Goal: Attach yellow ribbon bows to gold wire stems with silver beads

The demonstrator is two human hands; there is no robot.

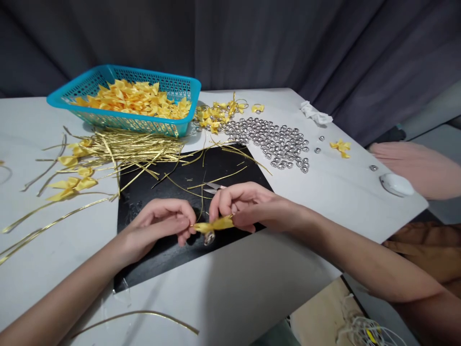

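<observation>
Between my two hands, above a black mat, is a yellow ribbon bow with a silver bead hanging at its middle. My left hand pinches the bow's left end between thumb and finger. The opposite end is pinched by my right hand. Just behind my right fingers, the metal blades of scissors show; their handles are hidden. Cut pieces of gold cord lie across the mat.
A turquoise basket full of yellow ribbon pieces stands at the back left. Before it lies a heap of gold cords. Silver beads spread behind the mat, beside finished-looking yellow bows. A white computer mouse sits near the right edge.
</observation>
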